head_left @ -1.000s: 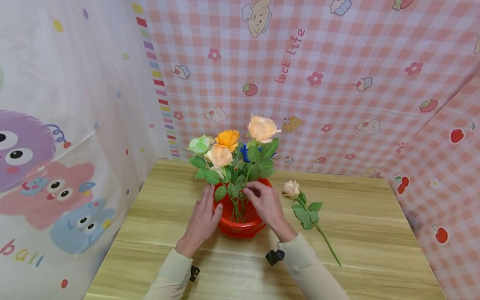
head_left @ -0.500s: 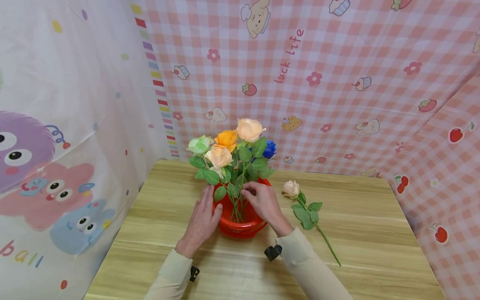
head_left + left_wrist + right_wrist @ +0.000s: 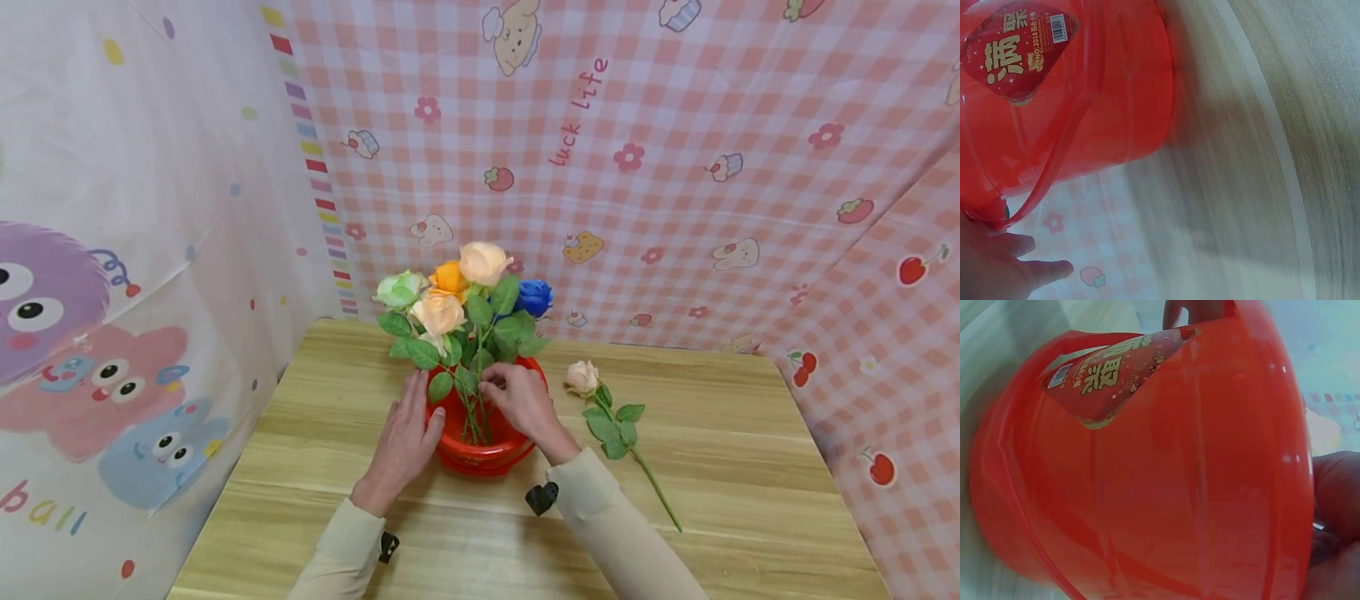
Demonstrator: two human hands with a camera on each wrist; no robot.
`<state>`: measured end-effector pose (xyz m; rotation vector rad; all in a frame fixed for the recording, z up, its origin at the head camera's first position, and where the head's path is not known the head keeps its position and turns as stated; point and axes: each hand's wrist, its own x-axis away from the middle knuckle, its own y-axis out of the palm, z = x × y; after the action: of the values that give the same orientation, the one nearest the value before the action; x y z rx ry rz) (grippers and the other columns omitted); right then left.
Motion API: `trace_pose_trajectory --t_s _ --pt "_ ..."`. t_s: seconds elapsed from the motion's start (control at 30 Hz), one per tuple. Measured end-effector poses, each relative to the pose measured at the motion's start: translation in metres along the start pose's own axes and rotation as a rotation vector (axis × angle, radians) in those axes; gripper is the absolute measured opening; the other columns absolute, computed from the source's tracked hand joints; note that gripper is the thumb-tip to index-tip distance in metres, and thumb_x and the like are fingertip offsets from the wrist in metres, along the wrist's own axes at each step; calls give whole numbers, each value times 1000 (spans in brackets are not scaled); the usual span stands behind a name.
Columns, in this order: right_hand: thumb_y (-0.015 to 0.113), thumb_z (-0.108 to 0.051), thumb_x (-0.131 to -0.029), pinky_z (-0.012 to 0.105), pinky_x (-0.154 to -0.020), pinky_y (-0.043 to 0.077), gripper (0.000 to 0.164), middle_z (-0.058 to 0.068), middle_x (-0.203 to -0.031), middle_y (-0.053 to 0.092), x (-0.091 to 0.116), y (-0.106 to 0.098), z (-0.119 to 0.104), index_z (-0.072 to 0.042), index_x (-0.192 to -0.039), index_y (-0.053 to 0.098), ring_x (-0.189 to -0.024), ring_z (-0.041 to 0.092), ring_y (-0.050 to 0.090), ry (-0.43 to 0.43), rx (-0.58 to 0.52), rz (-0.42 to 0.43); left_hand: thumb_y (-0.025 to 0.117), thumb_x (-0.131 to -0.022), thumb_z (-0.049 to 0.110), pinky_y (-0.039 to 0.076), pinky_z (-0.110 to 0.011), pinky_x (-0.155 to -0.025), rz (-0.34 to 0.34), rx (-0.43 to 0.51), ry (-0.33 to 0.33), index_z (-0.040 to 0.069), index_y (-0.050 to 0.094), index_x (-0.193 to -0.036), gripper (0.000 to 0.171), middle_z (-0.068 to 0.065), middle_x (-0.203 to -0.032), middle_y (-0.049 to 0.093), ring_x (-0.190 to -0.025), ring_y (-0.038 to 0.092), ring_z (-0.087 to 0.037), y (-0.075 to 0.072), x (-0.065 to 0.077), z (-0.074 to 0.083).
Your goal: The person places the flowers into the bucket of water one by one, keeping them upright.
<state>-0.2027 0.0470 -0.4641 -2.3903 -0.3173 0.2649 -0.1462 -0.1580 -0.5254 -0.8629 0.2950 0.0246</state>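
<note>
A red plastic bucket stands on the table with several long-stemmed roses in it. My right hand reaches over the bucket's right side and pinches the stem of a tall peach rose. Along the left rim rests my left hand, fingers straight and thumb apart. A blue rose leans right, behind the pinched stem. On the left are an orange rose, a pale green rose and a lower peach rose. In the right wrist view, the bucket wall hides part of the right hand.
To the right of the bucket, a pale pink rose lies on the wooden table, its stem pointing toward the front. A checked cloth hangs behind the table, and a white printed cloth hangs at the left.
My right hand has shifted slightly left with the peach rose, whose bloom moved left and a little lower, partly over the orange one. The blue rose came into view. My left hand stayed put.
</note>
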Motion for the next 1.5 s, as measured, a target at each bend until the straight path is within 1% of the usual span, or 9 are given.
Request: trace_pose_trajectory --t_s 0.27,0.47,0.7,0.93,1.03,1.13,1.2,1.33,1.5 --pt "73 -12 -96 27 -61 47 5 -6 -72 67 -3 1 1 -11 -92 77 -64 11 57 1 82 -49 45 -107 28 25 -67 -119 -8 3 -7 -5 23 -162 67 -26 -167 24 -154 23 -43 0 0 0" --pt "73 -10 -95 26 -58 44 8 -5 -69 64 -5 2 2 -12 -87 75 -62 12 54 13 99 -76 46 -107 28 25 -67 -118 -10 8 -7 -4 22 -162 68 -26 -167 23 -154 23 -42 0 1 0" --pt "73 -10 -95 25 -59 46 6 -4 -70 67 -5 3 2 -9 -90 77 -63 11 57 22 118 -94 48 -107 24 26 -68 -117 1 11 -3 -5 23 -161 67 -27 -167 23 -154 24 -42 0 1 0" --pt "72 -9 -95 25 -56 42 9 -2 -71 68 -6 3 0 -9 -89 78 -61 11 56 41 111 -136 49 -106 24 27 -68 -117 -5 14 -4 -5 24 -161 67 -26 -167 25 -154 24 -41 1 0 0" --pt "72 -9 -95 26 -59 48 8 1 -78 73 -6 2 0 -8 -96 80 -66 12 62 49 102 -150 47 -107 27 27 -67 -117 -12 15 -8 -4 24 -161 67 -25 -167 24 -154 23 -40 1 0 0" --pt "73 -11 -95 31 -70 57 16 3 -91 77 -5 -1 -2 -6 -109 80 -78 15 69 73 86 -164 45 -107 29 27 -67 -118 -20 14 -12 -4 24 -162 67 -25 -167 23 -155 23 -40 1 -1 0" --pt "73 -12 -95 36 -77 60 22 6 -98 78 -4 -4 -3 -5 -115 79 -87 19 73 83 81 -171 45 -107 30 27 -67 -118 -19 20 -10 -4 24 -162 67 -25 -167 24 -155 23 -40 1 -1 0" --pt "73 -14 -95 42 -87 59 28 9 -107 78 1 -10 -6 -2 -121 76 -99 26 74 85 48 -161 44 -107 30 27 -67 -118 -17 16 -6 -5 24 -161 67 -25 -167 24 -154 24 -42 0 -1 1" --pt "71 -19 -97 46 -89 58 28 6 -110 77 9 -16 -5 -6 -122 75 -102 26 72 78 -14 -93 46 -107 28 27 -68 -117 -10 14 -2 -5 23 -161 67 -26 -167 23 -154 24 -42 -1 0 1"
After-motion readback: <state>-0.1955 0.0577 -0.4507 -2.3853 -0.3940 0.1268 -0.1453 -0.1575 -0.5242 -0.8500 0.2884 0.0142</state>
